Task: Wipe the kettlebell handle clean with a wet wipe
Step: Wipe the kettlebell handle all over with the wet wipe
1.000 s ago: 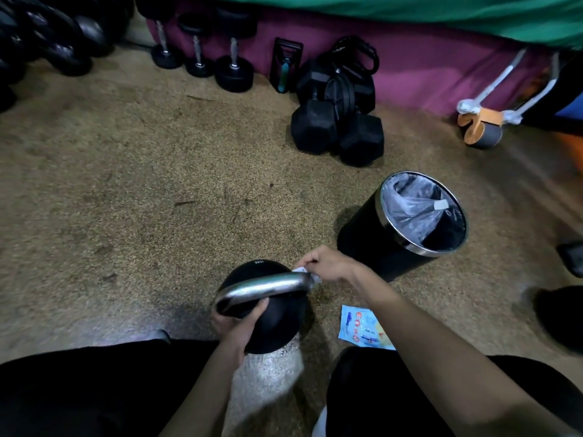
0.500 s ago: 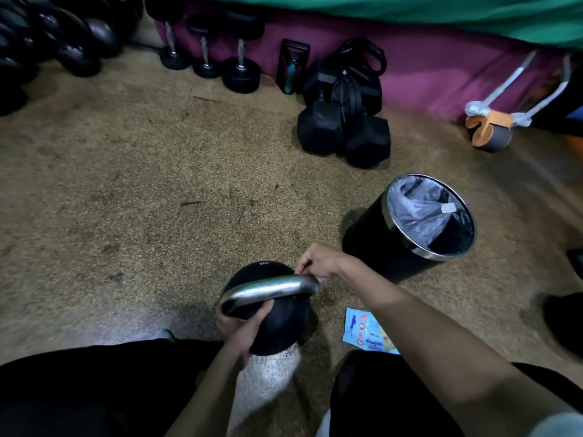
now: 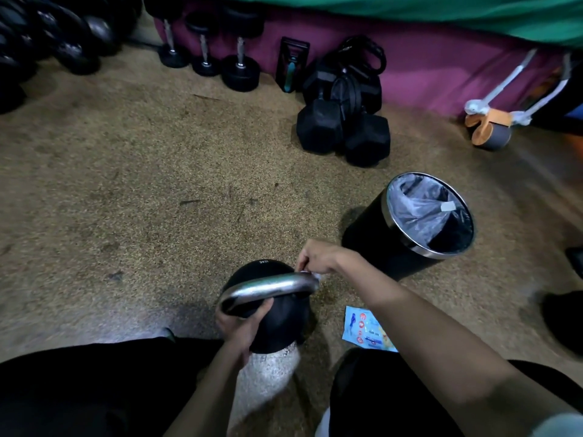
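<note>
— Both hands busy on the head view?
— Yes. I see the kettlebell [image 3: 277, 326] on the floor [image 3: 157, 200], lower middle of the frame. The left hand [image 3: 239, 323] grips the left end of the handle [image 3: 268, 288]; the right hand [image 3: 318, 258] pinches the wet wipe [image 3: 311, 275] against the right end.
— Nearby?
— I make out a black bin [image 3: 375, 247] right of centre, with a wipe packet [image 3: 366, 331] below it.

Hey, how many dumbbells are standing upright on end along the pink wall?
3, in a row at the foot of the pink wall: left dumbbell, middle dumbbell, and right dumbbell, nearest the black hex dumbbells. The dark pile at far left may hide more.
</note>
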